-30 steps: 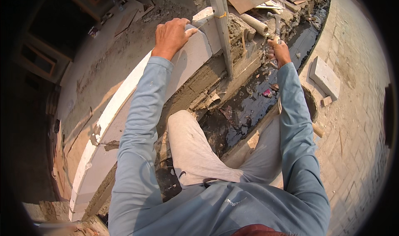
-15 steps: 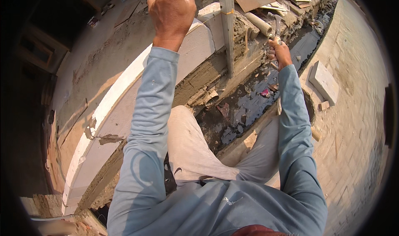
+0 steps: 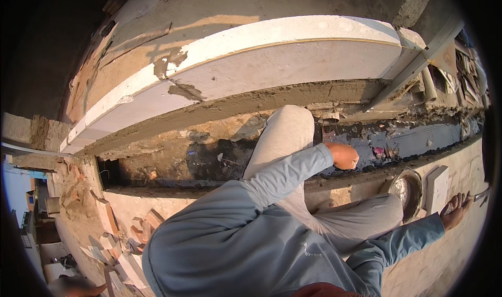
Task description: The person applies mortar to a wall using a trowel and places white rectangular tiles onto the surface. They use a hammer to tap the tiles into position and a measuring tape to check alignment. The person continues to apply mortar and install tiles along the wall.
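Observation:
My right hand (image 3: 455,212), at the far right, is closed around the handle of a hammer (image 3: 479,196). Its metal head points toward the rim of the picture, where it is partly blurred. My left hand (image 3: 344,156) is curled into a fist above the wet drain channel (image 3: 418,141), in front of my bent knee. The inside of that fist is hidden. Beyond the channel runs a low wall of pale blocks (image 3: 293,59) with a yellow string along its upper edge. Grey mortar (image 3: 185,91) is smeared at a joint on its left part.
An upright metal bar (image 3: 413,70) leans at the wall's right end. Beside my right knee are a round metal pan (image 3: 407,190) and a loose pale block (image 3: 436,189). Broken bricks and block pieces (image 3: 130,268) lie at lower left, near another person's arm (image 3: 94,290). Tile scraps (image 3: 467,70) are stacked at far right.
My view has swung left along the wall. The left hand has come down from the wall top to over the channel. The right hand has moved the hammer away from the bar, toward the paving.

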